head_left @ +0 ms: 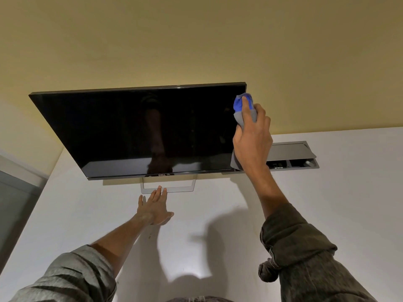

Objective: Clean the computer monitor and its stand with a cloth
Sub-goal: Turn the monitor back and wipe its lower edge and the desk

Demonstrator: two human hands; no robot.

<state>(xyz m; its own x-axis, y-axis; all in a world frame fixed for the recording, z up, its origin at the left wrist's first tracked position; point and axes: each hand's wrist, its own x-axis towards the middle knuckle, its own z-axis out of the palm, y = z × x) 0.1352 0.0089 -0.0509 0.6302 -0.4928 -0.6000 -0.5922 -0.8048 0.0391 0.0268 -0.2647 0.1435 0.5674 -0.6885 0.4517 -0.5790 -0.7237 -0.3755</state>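
Note:
A black monitor (pixel 139 131) with a dark screen stands on a white desk (pixel 327 203), resting on a silver frame stand (pixel 169 188). My right hand (pixel 251 138) grips a grey and blue cloth (pixel 241 105) and presses it against the screen's upper right corner. My left hand (pixel 153 207) lies flat on the desk with fingers spread, fingertips touching the front bar of the stand.
A grey cable box (pixel 292 156) with its lid raised is set into the desk right of the monitor. A yellow wall (pixel 196 40) rises behind. A grey panel (pixel 15 205) borders the desk's left edge.

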